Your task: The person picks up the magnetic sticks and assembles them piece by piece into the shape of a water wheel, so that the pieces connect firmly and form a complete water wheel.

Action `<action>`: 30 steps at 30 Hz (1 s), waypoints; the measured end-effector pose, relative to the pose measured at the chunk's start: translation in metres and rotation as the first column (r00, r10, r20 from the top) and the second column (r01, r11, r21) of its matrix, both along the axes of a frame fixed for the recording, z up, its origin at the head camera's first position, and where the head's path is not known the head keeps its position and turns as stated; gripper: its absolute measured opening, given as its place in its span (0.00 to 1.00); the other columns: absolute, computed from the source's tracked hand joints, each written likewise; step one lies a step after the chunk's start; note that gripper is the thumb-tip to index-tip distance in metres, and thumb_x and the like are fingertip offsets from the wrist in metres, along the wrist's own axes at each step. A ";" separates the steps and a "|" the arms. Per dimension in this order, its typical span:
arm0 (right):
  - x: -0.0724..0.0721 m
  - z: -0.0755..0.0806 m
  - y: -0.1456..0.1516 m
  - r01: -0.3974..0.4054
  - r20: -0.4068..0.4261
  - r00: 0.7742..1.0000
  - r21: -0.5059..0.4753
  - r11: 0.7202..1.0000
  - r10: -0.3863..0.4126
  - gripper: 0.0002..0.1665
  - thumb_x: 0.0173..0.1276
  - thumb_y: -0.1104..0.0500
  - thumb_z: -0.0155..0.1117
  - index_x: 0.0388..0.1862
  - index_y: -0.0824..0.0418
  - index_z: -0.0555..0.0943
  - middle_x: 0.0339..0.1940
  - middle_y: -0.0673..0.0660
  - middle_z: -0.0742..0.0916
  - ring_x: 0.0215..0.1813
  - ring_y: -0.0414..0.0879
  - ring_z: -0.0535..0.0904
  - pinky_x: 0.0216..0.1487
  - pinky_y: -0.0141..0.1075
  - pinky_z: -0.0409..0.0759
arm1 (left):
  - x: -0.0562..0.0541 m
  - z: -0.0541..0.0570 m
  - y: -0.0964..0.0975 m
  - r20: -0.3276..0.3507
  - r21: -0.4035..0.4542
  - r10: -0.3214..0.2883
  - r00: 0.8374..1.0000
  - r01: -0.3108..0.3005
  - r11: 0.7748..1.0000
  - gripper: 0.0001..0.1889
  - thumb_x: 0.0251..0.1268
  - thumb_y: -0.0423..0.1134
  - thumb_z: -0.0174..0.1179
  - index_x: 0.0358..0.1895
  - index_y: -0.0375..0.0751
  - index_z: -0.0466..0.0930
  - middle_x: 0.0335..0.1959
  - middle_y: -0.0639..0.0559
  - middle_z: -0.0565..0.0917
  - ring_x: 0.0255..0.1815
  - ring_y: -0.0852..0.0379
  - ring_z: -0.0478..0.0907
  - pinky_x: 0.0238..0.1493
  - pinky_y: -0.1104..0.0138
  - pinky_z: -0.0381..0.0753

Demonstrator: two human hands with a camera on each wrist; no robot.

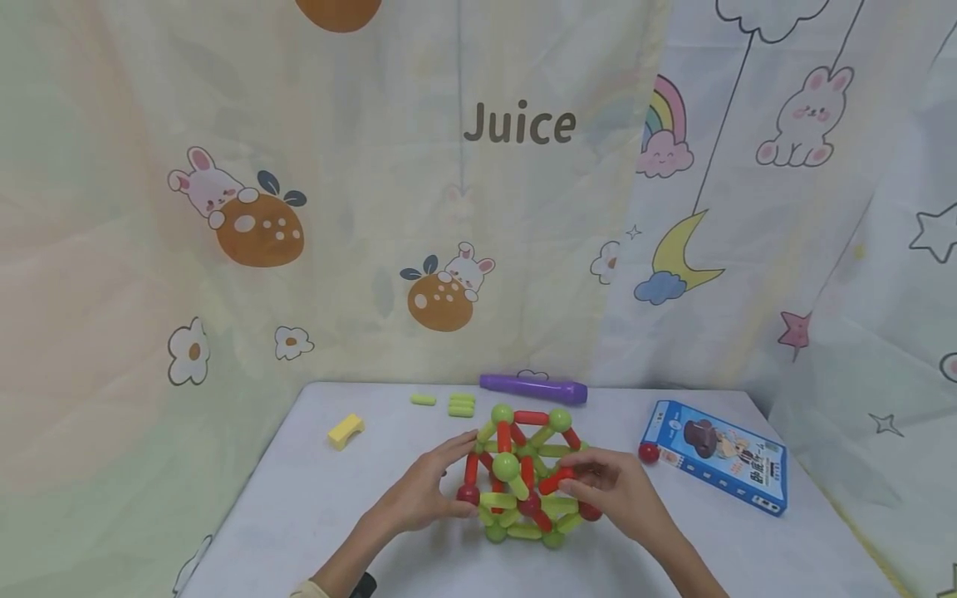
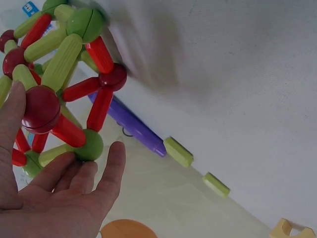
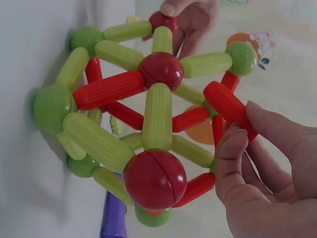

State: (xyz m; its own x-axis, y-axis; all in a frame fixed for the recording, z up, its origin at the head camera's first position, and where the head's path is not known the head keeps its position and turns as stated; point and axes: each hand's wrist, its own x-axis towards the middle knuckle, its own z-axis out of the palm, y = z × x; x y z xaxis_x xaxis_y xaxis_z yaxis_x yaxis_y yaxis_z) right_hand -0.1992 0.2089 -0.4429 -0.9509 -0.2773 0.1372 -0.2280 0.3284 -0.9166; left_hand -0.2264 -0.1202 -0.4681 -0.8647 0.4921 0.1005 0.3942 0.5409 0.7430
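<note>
A cage-like building-toy structure (image 1: 505, 467) of green and red balls joined by green and red rods stands on the white table. My left hand (image 1: 426, 490) holds its left side. In the left wrist view the thumb lies against a dark red ball (image 2: 42, 110), with fingers at a green ball (image 2: 89, 146). My right hand (image 1: 616, 490) pinches a loose red rod (image 3: 225, 106) between thumb and fingers, at the structure's right front. In the right wrist view the rod's free end points toward the gap between a red ball (image 3: 161, 71) and a green ball (image 3: 242, 58).
Behind the structure lie a purple tube (image 1: 533, 388) and several light green rods (image 1: 461, 404). A yellow arch block (image 1: 346, 432) sits back left. To the right is a blue picture box (image 1: 748, 465) with a red ball (image 1: 648, 453) beside its left end. A printed curtain (image 1: 359, 208) hangs behind.
</note>
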 end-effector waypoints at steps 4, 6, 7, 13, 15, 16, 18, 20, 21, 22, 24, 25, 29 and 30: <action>-0.005 -0.002 -0.003 0.019 0.040 0.999 -0.022 1.000 -0.019 0.22 0.69 0.57 0.80 0.56 0.68 0.89 0.52 0.62 0.92 0.43 0.46 0.89 0.49 0.29 0.87 | 0.001 0.000 0.000 0.003 0.003 0.002 1.000 -0.002 1.000 0.48 0.57 0.42 0.84 0.81 0.40 0.70 0.86 0.50 0.65 0.86 0.40 0.60 0.76 0.37 0.67; -0.006 -0.003 -0.004 0.017 0.035 0.999 -0.023 1.000 -0.016 0.22 0.68 0.57 0.81 0.55 0.69 0.89 0.51 0.63 0.92 0.43 0.46 0.89 0.49 0.30 0.87 | 0.001 0.000 0.000 0.003 0.003 0.002 1.000 -0.002 1.000 0.48 0.57 0.42 0.84 0.81 0.41 0.70 0.86 0.51 0.65 0.86 0.40 0.60 0.77 0.37 0.67; -0.007 -0.003 -0.005 0.014 0.032 0.999 -0.023 1.000 -0.013 0.21 0.68 0.58 0.81 0.55 0.68 0.89 0.51 0.62 0.92 0.43 0.46 0.89 0.49 0.30 0.87 | 0.001 0.000 0.000 0.003 0.004 0.001 1.000 -0.001 1.000 0.48 0.57 0.42 0.84 0.81 0.41 0.70 0.86 0.51 0.65 0.86 0.40 0.60 0.77 0.37 0.67; -0.011 -0.009 -0.007 -0.012 -0.004 1.000 0.010 1.000 0.012 0.18 0.70 0.58 0.79 0.53 0.68 0.90 0.46 0.59 0.93 0.41 0.44 0.87 0.46 0.30 0.87 | 0.000 0.000 0.000 0.000 0.011 -0.005 1.000 0.005 1.000 0.48 0.58 0.43 0.83 0.81 0.41 0.69 0.86 0.51 0.64 0.86 0.40 0.60 0.77 0.37 0.66; -0.012 -0.012 -0.009 -0.015 -0.017 1.000 0.020 1.000 0.015 0.18 0.70 0.58 0.79 0.53 0.68 0.89 0.45 0.58 0.92 0.40 0.44 0.87 0.46 0.30 0.88 | 0.000 -0.001 0.000 0.000 0.015 -0.008 1.000 0.008 1.000 0.47 0.58 0.43 0.83 0.81 0.40 0.69 0.86 0.51 0.64 0.86 0.41 0.59 0.77 0.37 0.66; -0.013 -0.014 -0.009 -0.013 -0.021 1.000 0.022 1.000 0.014 0.18 0.70 0.58 0.79 0.53 0.68 0.89 0.45 0.58 0.92 0.40 0.44 0.87 0.46 0.31 0.88 | 0.000 -0.001 0.000 0.000 0.016 -0.009 1.000 0.009 1.000 0.47 0.58 0.43 0.83 0.81 0.40 0.70 0.86 0.51 0.64 0.86 0.41 0.59 0.77 0.37 0.66; -0.014 -0.016 -0.010 -0.010 -0.029 1.000 0.027 1.000 0.011 0.18 0.70 0.58 0.79 0.53 0.69 0.89 0.45 0.58 0.92 0.40 0.44 0.87 0.46 0.31 0.88 | 0.000 -0.001 0.000 -0.002 0.019 -0.012 1.000 0.012 1.000 0.47 0.59 0.43 0.83 0.81 0.39 0.70 0.86 0.51 0.64 0.86 0.41 0.59 0.77 0.37 0.66; -0.014 -0.017 -0.011 0.000 -0.029 1.000 0.032 0.999 0.001 0.18 0.70 0.58 0.79 0.53 0.68 0.89 0.45 0.58 0.92 0.40 0.44 0.86 0.45 0.31 0.88 | 0.000 -0.001 0.000 -0.004 0.019 -0.013 1.000 0.013 1.000 0.47 0.59 0.43 0.83 0.80 0.39 0.70 0.86 0.51 0.64 0.86 0.41 0.59 0.77 0.38 0.66; -0.014 -0.016 -0.011 -0.001 -0.030 1.000 0.032 1.000 0.002 0.18 0.70 0.58 0.79 0.53 0.68 0.89 0.45 0.58 0.92 0.39 0.44 0.86 0.45 0.30 0.88 | 0.000 -0.001 0.000 -0.005 0.019 -0.014 1.000 0.014 1.000 0.47 0.59 0.43 0.83 0.80 0.38 0.70 0.86 0.51 0.64 0.86 0.41 0.59 0.77 0.38 0.66; -0.014 -0.016 -0.012 0.003 -0.023 1.000 0.032 0.999 -0.002 0.18 0.70 0.58 0.79 0.53 0.68 0.89 0.45 0.58 0.92 0.40 0.44 0.86 0.45 0.30 0.87 | 0.000 -0.001 0.000 -0.005 0.020 -0.014 1.000 0.014 1.000 0.47 0.59 0.43 0.83 0.80 0.38 0.70 0.86 0.51 0.64 0.86 0.41 0.59 0.77 0.38 0.66; -0.014 -0.014 -0.013 0.001 -0.011 1.000 0.023 1.000 -0.001 0.19 0.70 0.58 0.79 0.54 0.68 0.89 0.46 0.59 0.92 0.40 0.44 0.87 0.45 0.30 0.87 | 0.000 -0.001 -0.001 -0.004 0.019 -0.012 1.000 0.012 1.000 0.47 0.59 0.43 0.83 0.80 0.39 0.70 0.86 0.51 0.64 0.86 0.41 0.59 0.77 0.38 0.67; -0.014 -0.013 -0.014 0.001 -0.005 1.000 0.018 1.000 -0.001 0.19 0.70 0.58 0.79 0.54 0.69 0.89 0.46 0.59 0.92 0.40 0.45 0.87 0.45 0.30 0.87 | 0.000 -0.001 -0.001 -0.002 0.018 -0.011 1.000 0.011 1.000 0.47 0.59 0.43 0.83 0.81 0.39 0.70 0.86 0.51 0.64 0.86 0.41 0.59 0.77 0.38 0.67; -0.012 -0.010 -0.015 -0.001 0.006 1.000 -0.003 1.000 0.001 0.20 0.70 0.59 0.79 0.55 0.70 0.88 0.47 0.61 0.92 0.40 0.45 0.88 0.44 0.30 0.87 | 0.000 -0.002 -0.001 0.004 0.017 -0.006 1.000 0.006 1.000 0.47 0.59 0.43 0.83 0.81 0.40 0.70 0.86 0.53 0.63 0.86 0.41 0.59 0.77 0.38 0.67; -0.012 -0.010 -0.015 0.001 0.000 1.000 0.002 1.000 -0.001 0.20 0.70 0.58 0.79 0.55 0.70 0.88 0.47 0.60 0.92 0.39 0.45 0.87 0.44 0.30 0.87 | 0.000 -0.002 -0.001 0.006 0.018 -0.005 1.000 0.005 1.000 0.47 0.58 0.43 0.83 0.81 0.40 0.70 0.86 0.53 0.63 0.86 0.41 0.59 0.77 0.38 0.66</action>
State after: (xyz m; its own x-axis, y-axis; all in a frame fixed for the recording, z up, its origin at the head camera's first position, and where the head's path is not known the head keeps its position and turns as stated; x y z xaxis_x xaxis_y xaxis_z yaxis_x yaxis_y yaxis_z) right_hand -0.2108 0.1938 -0.4528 -0.9511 -0.2770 0.1366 -0.2277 0.3301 -0.9161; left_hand -0.2264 -0.1209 -0.4701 -0.8627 0.4948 0.1047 0.3928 0.5251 0.7550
